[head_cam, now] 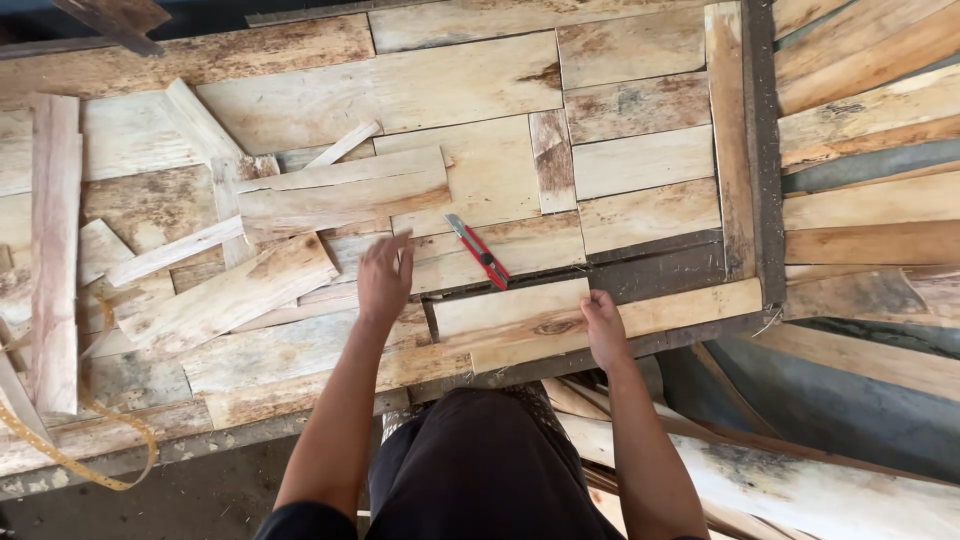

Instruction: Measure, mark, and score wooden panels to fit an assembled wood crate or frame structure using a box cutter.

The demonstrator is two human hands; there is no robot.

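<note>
My left hand (384,276) hovers with fingers spread over loose pale wood veneer sheets (345,195), holding nothing. My right hand (604,325) presses down on the near edge of a rectangular veneer piece (510,312) at the front of the work surface. A red utility knife (478,251) lies on the veneer between the two hands, slightly closer to the left one. Flat veneer pieces (640,160) are laid edge to edge across the table like a patchwork.
A tall narrow veneer strip (55,250) lies at the far left. A yellow tape strap (70,455) curls at the bottom left edge. A dark frame edge (765,150) bounds the sheet on the right, with stacked boards (870,110) beyond. More planks (800,490) lie below.
</note>
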